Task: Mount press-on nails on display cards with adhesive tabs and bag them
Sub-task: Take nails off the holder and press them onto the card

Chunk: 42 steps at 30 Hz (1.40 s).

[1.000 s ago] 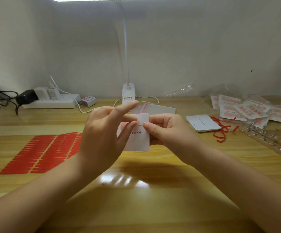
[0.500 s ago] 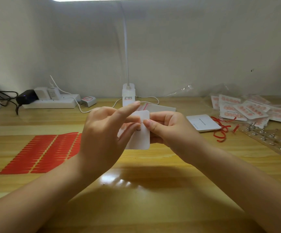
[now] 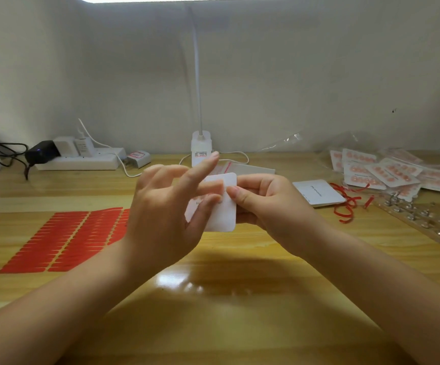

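Card [image 3: 223, 216] is held upright above the bench [image 3: 240, 259], just in front of the lamp base [image 3: 201, 147], long axis vertical. Your right hand [image 3: 263, 201] pinches its right edge. Your left hand [image 3: 166, 209] has fingertips on its face, index finger raised; it's nearer the red tab sheet [image 3: 63, 241].
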Each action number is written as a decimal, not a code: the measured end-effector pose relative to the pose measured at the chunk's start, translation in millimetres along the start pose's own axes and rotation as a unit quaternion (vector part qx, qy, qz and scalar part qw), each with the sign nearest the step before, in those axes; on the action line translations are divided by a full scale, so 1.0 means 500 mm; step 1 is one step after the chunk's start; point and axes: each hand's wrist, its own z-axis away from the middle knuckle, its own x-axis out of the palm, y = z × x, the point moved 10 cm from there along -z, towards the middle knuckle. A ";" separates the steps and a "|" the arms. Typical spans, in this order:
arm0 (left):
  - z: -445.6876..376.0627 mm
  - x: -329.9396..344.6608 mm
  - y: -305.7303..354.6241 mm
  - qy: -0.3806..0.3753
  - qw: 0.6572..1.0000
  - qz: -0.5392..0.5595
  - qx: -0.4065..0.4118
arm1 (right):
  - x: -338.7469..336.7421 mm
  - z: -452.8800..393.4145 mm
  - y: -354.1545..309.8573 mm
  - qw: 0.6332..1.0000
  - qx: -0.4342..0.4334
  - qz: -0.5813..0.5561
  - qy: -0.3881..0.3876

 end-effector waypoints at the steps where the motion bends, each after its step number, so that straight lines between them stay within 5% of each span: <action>1: 0.000 0.005 -0.004 -0.008 0.999 0.030 -0.021 | -0.005 -0.001 0.001 1.000 0.003 -0.012 0.007; 5: 0.012 0.022 -0.051 -0.028 0.973 0.162 -0.164 | -0.026 -0.005 0.003 0.999 0.005 -0.028 0.034; 11: 0.044 0.072 -0.088 -0.077 0.883 0.339 -0.314 | -0.021 -0.010 0.017 0.999 0.018 -0.040 0.013; 27: 0.065 0.089 -0.065 -0.086 0.871 0.367 -0.314 | -0.041 -0.011 0.024 0.997 -0.002 0.062 0.053; 36: 0.063 0.091 -0.076 -0.069 0.851 0.381 -0.354 | -0.037 -0.015 0.040 0.999 0.013 -0.016 0.036; 42: 0.072 0.096 -0.078 -0.086 0.859 0.364 -0.351 | -0.047 -0.013 0.042 0.998 -0.001 0.034 0.059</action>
